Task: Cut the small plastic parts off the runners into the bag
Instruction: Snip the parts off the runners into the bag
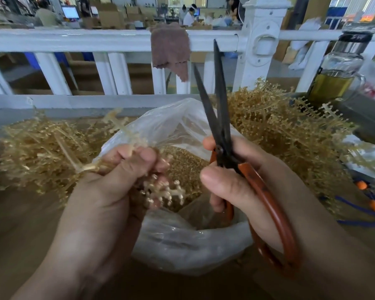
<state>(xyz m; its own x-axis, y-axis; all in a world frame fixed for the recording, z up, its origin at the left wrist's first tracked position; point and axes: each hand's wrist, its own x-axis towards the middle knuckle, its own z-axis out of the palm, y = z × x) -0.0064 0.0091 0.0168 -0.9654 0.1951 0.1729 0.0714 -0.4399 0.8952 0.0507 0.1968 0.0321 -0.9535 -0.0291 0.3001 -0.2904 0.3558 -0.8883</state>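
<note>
My left hand (108, 182) grips a bundle of pale plastic runners (162, 192) whose small parts hang over the open clear plastic bag (182, 239). The bag holds a heap of small tan cut parts (186, 167). My right hand (243, 182) holds large scissors (219, 118) by their orange handles. The dark blades point up and stand slightly apart above the bag, to the right of the runners and not touching them.
Piles of tan runners lie left (37, 148) and right (286, 126) of the bag on the brown table. A white railing (117, 40) with a brown rag (170, 48) stands behind. A glass bottle (338, 70) stands far right, with blue cord (359, 208) beside it.
</note>
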